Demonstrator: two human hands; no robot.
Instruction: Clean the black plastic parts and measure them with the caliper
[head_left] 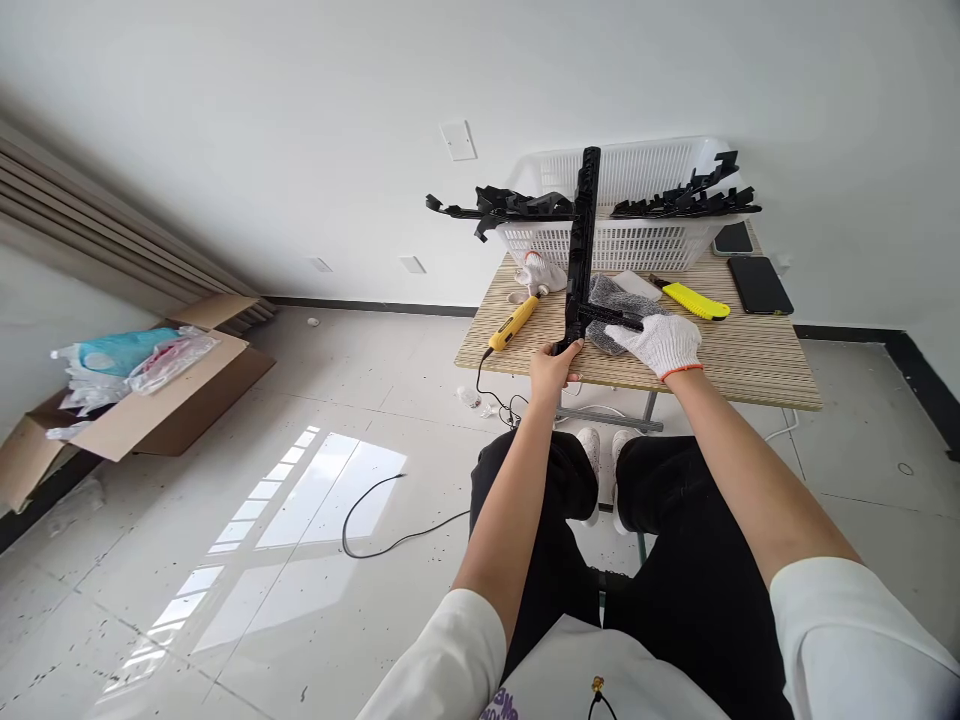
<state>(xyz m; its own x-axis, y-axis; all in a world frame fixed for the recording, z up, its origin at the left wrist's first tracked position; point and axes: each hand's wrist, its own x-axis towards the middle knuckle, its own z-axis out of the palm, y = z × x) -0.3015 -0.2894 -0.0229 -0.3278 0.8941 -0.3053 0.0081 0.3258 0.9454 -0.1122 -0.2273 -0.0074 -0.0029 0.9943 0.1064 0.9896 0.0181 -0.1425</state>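
My bare left hand (pixel 551 370) is closed round the lower end of a long black plastic part (pixel 582 240), which stands up over the table's front edge. A shorter black arm (pixel 611 317) sticks out from it to the right. My right hand (pixel 660 343), in a white knitted glove, has its fingertips at the end of that arm; whether they grip it is hard to tell. A grey cloth (pixel 622 300) lies behind the arm. Left of the part rests a yellow corded tool (pixel 514 322), and a yellow utility knife (pixel 696 301) lies to the right.
Behind, a white basket (pixel 645 245) bears several black parts (pixel 686 200) across its rim. A phone (pixel 760 286) lies at the right of the striped table (pixel 765 365). A white glove (pixel 541 272) is near the basket. An open cardboard box (pixel 180 390) stands on the left floor.
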